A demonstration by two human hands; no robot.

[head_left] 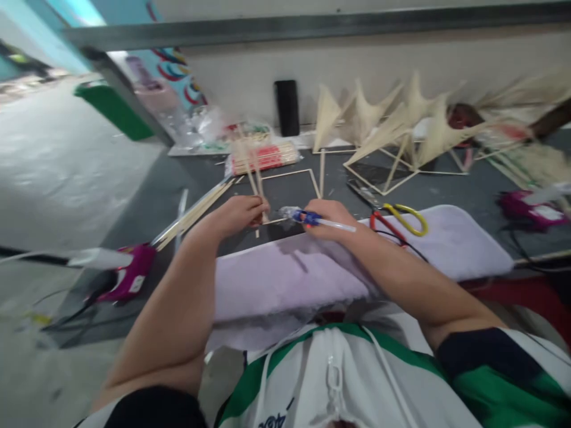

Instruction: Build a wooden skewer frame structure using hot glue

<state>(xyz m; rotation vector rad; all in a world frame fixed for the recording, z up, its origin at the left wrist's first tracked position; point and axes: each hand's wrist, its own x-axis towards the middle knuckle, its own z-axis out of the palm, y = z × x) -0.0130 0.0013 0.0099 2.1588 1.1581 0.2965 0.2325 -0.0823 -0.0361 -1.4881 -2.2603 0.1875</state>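
Observation:
My left hand (pixel 241 213) is closed, its fingers pinching thin wooden sticks (pixel 251 166) that stand up at a slant at the left corner of a square stick frame (pixel 288 173). In my right hand (pixel 329 213) is a blue, clear glue gun (pixel 308 218) with a pale glue stick (pixel 338 225) jutting out of its rear. The gun's nozzle points left, towards my left fingertips; whether it touches the sticks I cannot tell. Another stick (pixel 322 172) rises upright at the frame's right side. Beneath my wrists lies a pale lilac cloth (pixel 285 279).
Scissors (pixel 404 219) with red and yellow handles lie right of my right hand. Models of sticks and cream sheeting (pixel 379 125) stand at the back right. A phone (pixel 288 108) leans on the wall behind packed sticks (pixel 267 156). Magenta power strips (pixel 134 274) with cords sit at both sides.

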